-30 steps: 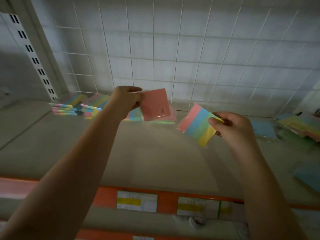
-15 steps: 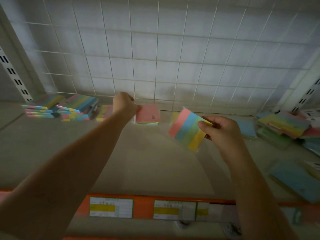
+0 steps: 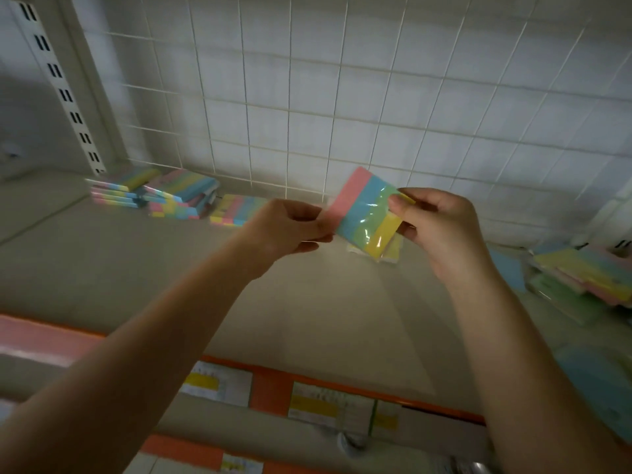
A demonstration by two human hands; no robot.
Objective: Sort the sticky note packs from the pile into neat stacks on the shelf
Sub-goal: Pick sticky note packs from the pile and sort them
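The striped pink, blue, green and yellow wrapped sticky note pack (image 3: pixel 367 213) is pinched between left hand (image 3: pixel 287 230) and right hand (image 3: pixel 441 230), and is best squared before being laid on the matching striped stacks (image 3: pixel 178 196).

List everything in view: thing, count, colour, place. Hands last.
striped pack: one, pink, blue, green and yellow bands, in clear wrap, held up over mid-shelf between both hands
sorted stacks: three, of the same striped packs, back left of the shelf
yellow pack: at least one, pale yellow, on the shelf behind the held pack
pile: one, mixed yellow, green, pink and blue packs, right side; count unclear
shelf: one, beige, orange front edge
wire grid: one, white, back wall
price labels: several, white and yellow, front edge
left hand: pinches the pack's pink edge
right hand: pinches its yellow corner
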